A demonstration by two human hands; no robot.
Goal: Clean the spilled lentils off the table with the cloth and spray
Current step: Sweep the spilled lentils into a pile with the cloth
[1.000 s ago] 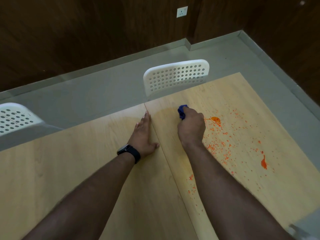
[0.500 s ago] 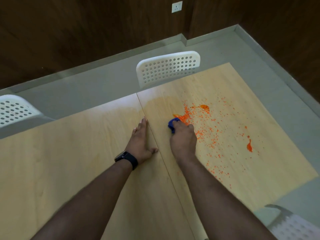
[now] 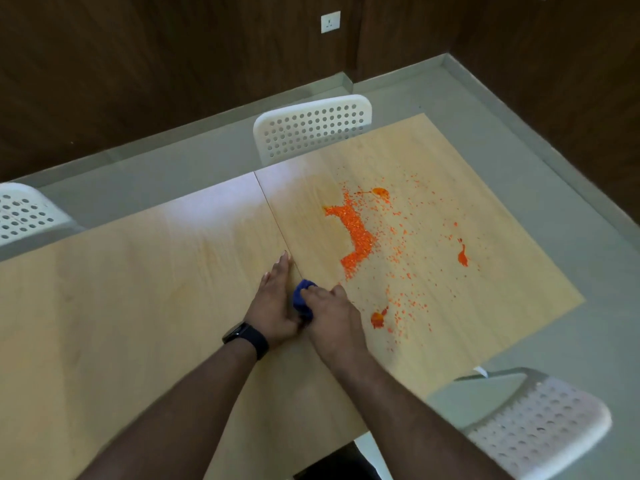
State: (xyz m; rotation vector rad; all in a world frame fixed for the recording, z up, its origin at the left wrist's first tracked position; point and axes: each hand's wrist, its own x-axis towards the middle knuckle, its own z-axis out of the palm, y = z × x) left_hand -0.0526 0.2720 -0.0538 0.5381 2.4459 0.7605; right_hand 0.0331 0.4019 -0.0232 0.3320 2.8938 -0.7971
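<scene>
Orange lentils [image 3: 356, 237] lie spilled on the right half of the wooden table [image 3: 138, 306]. Thickest part: a swept band, roughly L-shaped, right of the table's centre seam. Loose scatter spreads beyond it to the right and toward the near edge. A few wet-looking orange blots among the scatter, one near the far end of the band, one far right, one near the right hand.

Blue cloth [image 3: 302, 301] bunched small, on the table at the seam, well short of the dense band. Right hand [image 3: 330, 315] rests over it, fingers curled round the wad and holding it; only the cloth's left part shows. Left hand [image 3: 275, 304] lies flat on the table just beside the cloth, fingers straight and together, gripping nothing. Black watch [image 3: 246, 337] on the left wrist.

White perforated chairs: one at the far edge [image 3: 311, 128], one at left [image 3: 24, 213], one at near right [image 3: 540, 431]. Wall socket [image 3: 330, 21] on the dark panelled wall.
</scene>
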